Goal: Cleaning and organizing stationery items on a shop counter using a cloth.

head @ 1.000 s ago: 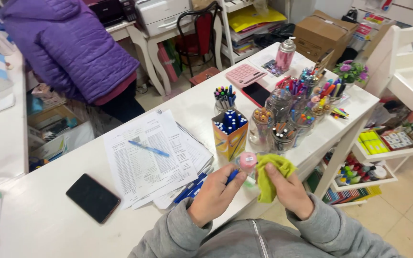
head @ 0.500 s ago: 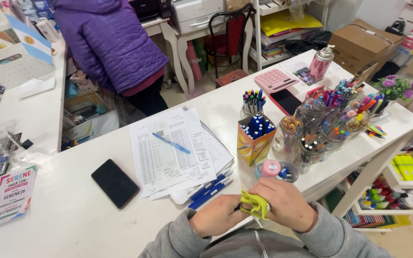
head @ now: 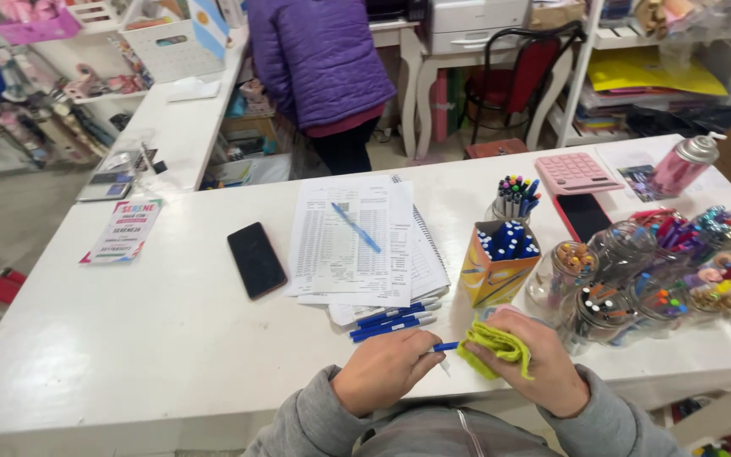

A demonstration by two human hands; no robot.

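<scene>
My left hand (head: 382,371) is closed around a blue pen (head: 444,346) whose blue end sticks out to the right. My right hand (head: 535,362) grips a yellow-green cloth (head: 494,346), pressed against that end of the pen. Both hands rest at the near edge of the white counter (head: 145,338). Several more blue pens (head: 392,318) lie just beyond my left hand, beside a stack of printed papers (head: 357,241) with one blue pen (head: 355,227) on top.
An orange box of blue pens (head: 496,262) stands beyond my right hand, with jars of small items (head: 611,296) to its right. A black phone (head: 255,259), a pink calculator (head: 577,172) and a pink spray bottle (head: 680,166) lie farther off. A person in a purple jacket (head: 323,59) stands behind the counter.
My hands have come down from chest height to the counter's near edge, still holding pen and cloth together. The view has swung left, and a pink-topped jar is now hidden behind my right hand.
</scene>
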